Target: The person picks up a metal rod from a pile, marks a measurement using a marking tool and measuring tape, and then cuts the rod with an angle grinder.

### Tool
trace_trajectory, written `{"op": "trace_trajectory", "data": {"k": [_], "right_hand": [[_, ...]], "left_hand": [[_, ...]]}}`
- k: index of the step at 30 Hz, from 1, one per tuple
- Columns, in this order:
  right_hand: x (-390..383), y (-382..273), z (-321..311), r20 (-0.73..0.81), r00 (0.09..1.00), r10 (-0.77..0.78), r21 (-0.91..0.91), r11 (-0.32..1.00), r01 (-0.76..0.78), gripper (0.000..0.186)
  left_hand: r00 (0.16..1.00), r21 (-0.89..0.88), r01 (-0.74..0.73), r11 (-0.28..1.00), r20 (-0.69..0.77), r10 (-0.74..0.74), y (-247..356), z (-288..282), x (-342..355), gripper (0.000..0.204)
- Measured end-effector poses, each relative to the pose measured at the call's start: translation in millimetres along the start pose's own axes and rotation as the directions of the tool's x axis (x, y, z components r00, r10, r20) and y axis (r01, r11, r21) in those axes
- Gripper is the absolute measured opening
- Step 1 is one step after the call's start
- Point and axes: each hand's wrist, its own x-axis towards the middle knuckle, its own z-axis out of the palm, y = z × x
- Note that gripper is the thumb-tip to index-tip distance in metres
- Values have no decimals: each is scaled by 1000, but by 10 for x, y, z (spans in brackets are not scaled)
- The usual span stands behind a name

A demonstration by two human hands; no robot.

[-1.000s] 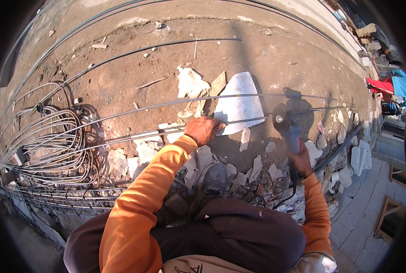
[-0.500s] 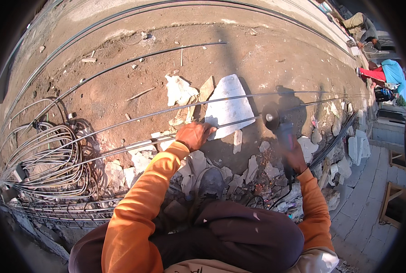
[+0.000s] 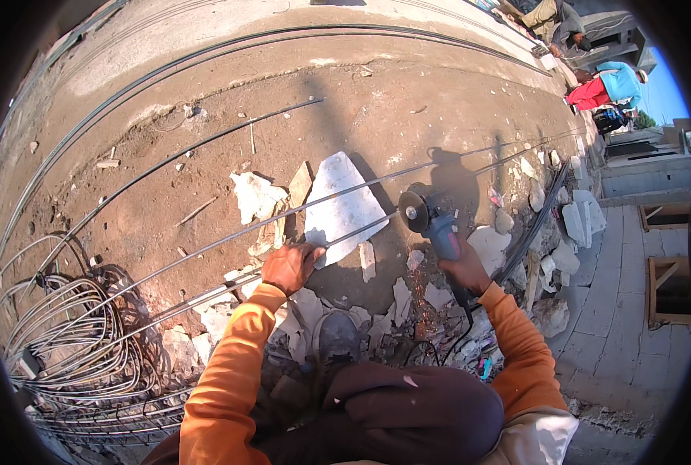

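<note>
My left hand (image 3: 290,267) is closed around a thin steel rod (image 3: 355,234) that runs across a pale flat stone slab (image 3: 338,203). In my right hand (image 3: 467,267) is an angle grinder (image 3: 443,239), gripped by its body. Its round cutting disc (image 3: 412,209) stands at the rod, just past the slab's right edge; whether disc and rod touch cannot be made out. Orange sparks (image 3: 418,302) show over the rubble below the grinder. A second steel rod (image 3: 276,211) lies beyond the first, roughly alongside it.
A large coil of steel rod (image 3: 74,325) lies at the left. Broken stones (image 3: 396,306) surround my shoe (image 3: 339,338). The grinder's black cord (image 3: 467,311) trails down into the rubble. A person in a turquoise top (image 3: 623,84) and another person (image 3: 566,31) are far right.
The whole view has shifted, so the ground and both hands appear further left and lower. The grinder, blurred before, now looks sharper. Both hands keep their grips.
</note>
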Motion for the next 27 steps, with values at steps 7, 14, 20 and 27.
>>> {"op": "trace_trajectory", "data": {"k": [7, 14, 20, 27], "right_hand": [[20, 8, -27, 4, 999, -41, -78, 996, 41, 61], [87, 236, 10, 15, 996, -85, -87, 992, 86, 62], [113, 135, 11, -8, 996, -85, -98, 992, 84, 64], [136, 251, 8, -2, 999, -53, -11, 999, 53, 57]], "left_hand": [[1000, 15, -10, 1000, -5, 10, 2, -27, -12, 49], [999, -1, -40, 999, 7, 40, -48, -25, -15, 49], [997, 4, -77, 997, -18, 78, -74, -11, -29, 48], [999, -8, -27, 1000, 19, 27, -21, -36, -12, 48]]}}
